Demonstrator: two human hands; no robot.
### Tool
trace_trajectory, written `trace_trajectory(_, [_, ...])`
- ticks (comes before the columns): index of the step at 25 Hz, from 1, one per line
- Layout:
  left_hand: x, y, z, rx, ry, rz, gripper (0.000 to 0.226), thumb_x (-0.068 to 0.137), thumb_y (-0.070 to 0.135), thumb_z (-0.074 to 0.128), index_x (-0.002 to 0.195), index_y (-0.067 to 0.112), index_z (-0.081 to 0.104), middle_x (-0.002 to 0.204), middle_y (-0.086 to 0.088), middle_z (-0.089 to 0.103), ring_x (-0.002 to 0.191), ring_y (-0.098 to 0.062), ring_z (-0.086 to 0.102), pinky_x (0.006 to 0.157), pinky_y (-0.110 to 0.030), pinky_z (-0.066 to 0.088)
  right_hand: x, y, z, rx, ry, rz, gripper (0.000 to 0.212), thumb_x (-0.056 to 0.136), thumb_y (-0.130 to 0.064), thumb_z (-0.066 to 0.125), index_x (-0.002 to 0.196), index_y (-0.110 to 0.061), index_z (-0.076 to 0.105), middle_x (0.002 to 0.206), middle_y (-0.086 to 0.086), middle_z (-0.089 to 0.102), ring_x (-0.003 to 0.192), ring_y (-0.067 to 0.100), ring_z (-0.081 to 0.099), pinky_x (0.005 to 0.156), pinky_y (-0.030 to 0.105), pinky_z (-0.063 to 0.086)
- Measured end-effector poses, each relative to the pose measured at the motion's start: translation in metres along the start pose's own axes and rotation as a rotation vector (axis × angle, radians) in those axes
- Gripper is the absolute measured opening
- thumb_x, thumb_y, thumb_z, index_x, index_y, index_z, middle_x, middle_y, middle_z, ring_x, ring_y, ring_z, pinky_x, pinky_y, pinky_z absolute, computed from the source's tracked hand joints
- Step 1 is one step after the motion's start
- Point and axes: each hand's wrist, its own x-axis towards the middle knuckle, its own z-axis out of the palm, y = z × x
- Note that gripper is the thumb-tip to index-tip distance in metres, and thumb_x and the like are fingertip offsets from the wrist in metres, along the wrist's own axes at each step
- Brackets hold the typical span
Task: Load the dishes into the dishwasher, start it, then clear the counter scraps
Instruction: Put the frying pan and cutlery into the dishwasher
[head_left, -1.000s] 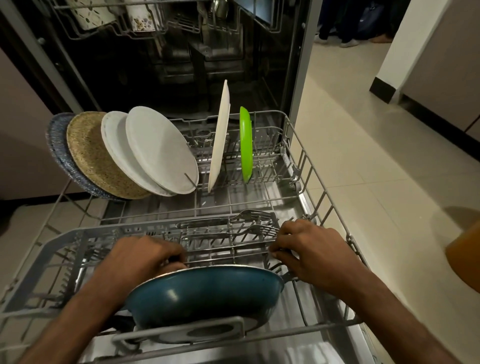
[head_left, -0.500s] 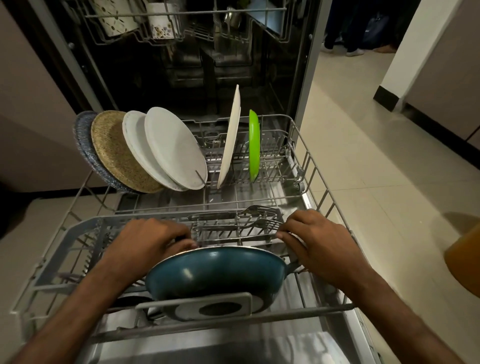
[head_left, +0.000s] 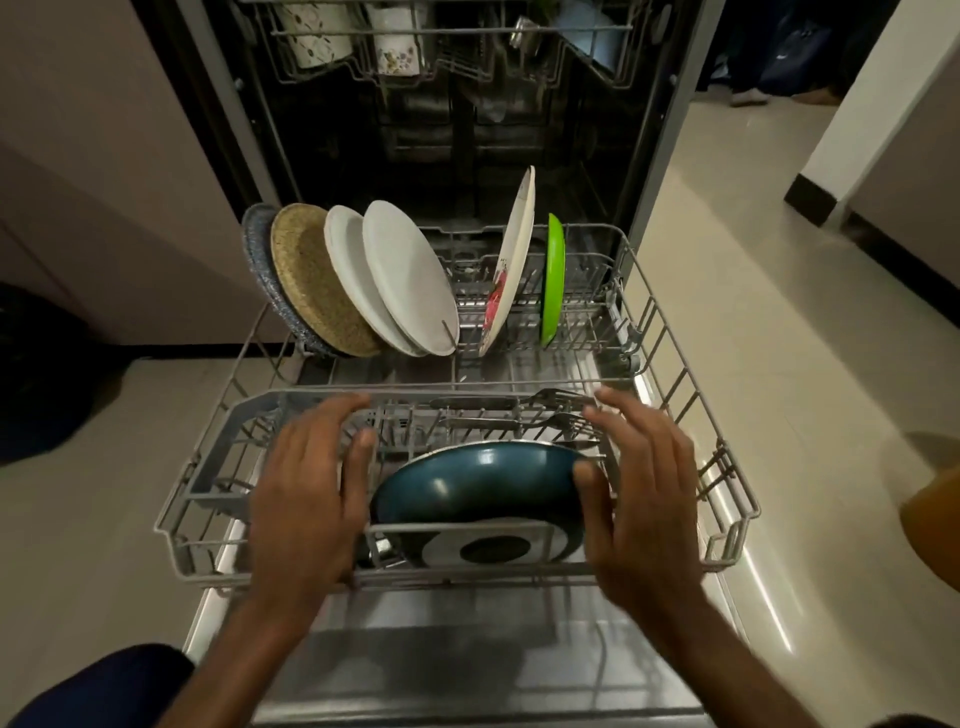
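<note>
The lower rack (head_left: 680, 358) stands pulled out of the open dishwasher (head_left: 467, 114) over the lowered door (head_left: 467, 654). A dark blue pan (head_left: 478, 483) stands on its edge at the middle of the rack's front edge, its underside with a pale ring facing the front rail. The left hand (head_left: 306, 499) hangs over the front left part of the rack, fingers straight and spread and holding nothing, with the thumb just beside the pan's left rim. The right hand (head_left: 639, 488) hangs over the front right part, fingers also straight and apart, its thumb at the pan's right rim; whether it touches cannot be told. Behind the pan, cutlery (head_left: 545, 402) lies flat in a grey tray that spans the rack from left to right. At the back left corner four plates lean in a row: a speckled blue plate (head_left: 255, 249), a tan plate (head_left: 311, 275) and two white plates (head_left: 410, 275). Toward the back right a white flowered plate (head_left: 517, 249) stands tilted, and a green plate (head_left: 553, 280) stands nearly upright just beside it. In the upper rack (head_left: 452, 32) patterned mugs (head_left: 317, 36) hang upside down. Pale floor tiles (head_left: 779, 291) lie on both sides of the door.
</note>
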Motion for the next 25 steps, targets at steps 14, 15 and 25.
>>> trace_trajectory(14, [-0.018,0.008,0.003,-0.092,-0.085,-0.020,0.099,0.094,0.070,0.002,0.132,-0.005,0.054,0.144,-0.019,0.050,0.132,-0.036,0.049,0.099,-0.065,0.042,-0.021,0.001,0.022,-0.178,-0.006,-0.154,0.062,0.093,-0.064,0.040,0.128,-0.013,0.035,0.150,0.024,0.035,0.137,0.041,0.038,0.103,0.075,0.025])
trace_trajectory(15, [-0.014,0.005,0.006,-0.094,-0.075,-0.001,0.098,0.094,0.069,0.003,0.132,-0.005,0.054,0.143,-0.019,0.050,0.131,-0.035,0.049,0.099,-0.064,0.043,-0.017,0.004,0.025,-0.189,0.001,-0.148,0.062,0.093,-0.064,0.039,0.128,-0.013,0.035,0.150,0.023,0.035,0.138,0.040,0.037,0.104,0.075,0.025])
trace_trajectory(25, [0.041,-0.033,0.038,0.074,-0.077,0.327,0.080,0.093,0.074,0.019,0.140,0.013,0.042,0.148,-0.010,0.048,0.135,-0.028,0.048,0.107,-0.052,0.040,0.035,0.027,0.064,-0.295,-0.031,-0.086,0.067,0.094,-0.067,0.030,0.136,-0.016,0.039,0.154,0.015,0.036,0.138,0.034,0.037,0.107,0.072,0.025])
